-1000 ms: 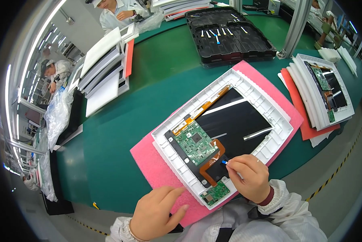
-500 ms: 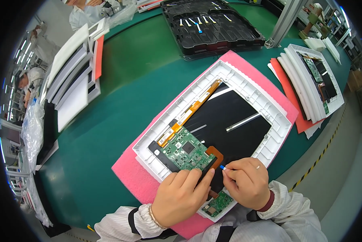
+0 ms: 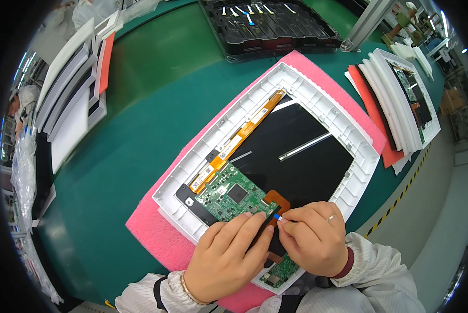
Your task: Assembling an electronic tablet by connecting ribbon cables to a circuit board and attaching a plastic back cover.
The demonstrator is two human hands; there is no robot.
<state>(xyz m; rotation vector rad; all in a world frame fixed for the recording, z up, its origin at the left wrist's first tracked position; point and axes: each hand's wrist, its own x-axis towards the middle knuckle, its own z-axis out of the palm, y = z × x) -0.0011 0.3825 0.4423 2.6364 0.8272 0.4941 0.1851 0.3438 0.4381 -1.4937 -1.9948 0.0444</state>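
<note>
Left hand (image 3: 224, 259) slanting palm-down, fingers extending onto the green board (image 3: 233, 194), any grip there being unclear, right hand (image 3: 317, 239) bending inward, thumb and forefinger pinching a blue-tipped strip (image 3: 277, 216) just right of the left fingertips

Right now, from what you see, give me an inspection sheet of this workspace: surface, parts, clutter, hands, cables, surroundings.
Surface: green table; pink foam sheet under the white frame.
Parts: black panel, large circuit board and small circuit board, all within the frame.
Clutter: black tray holding white strips; left stack; right stack topped by a second frame.
Left hand: fingers at the large circuit board's near edge.
Right hand: pinches a blue-tipped piece.
Cables: brown flat cable, partly hidden by the hands.
Surroundings: metal post at the far side; striped floor tape at right.
</note>
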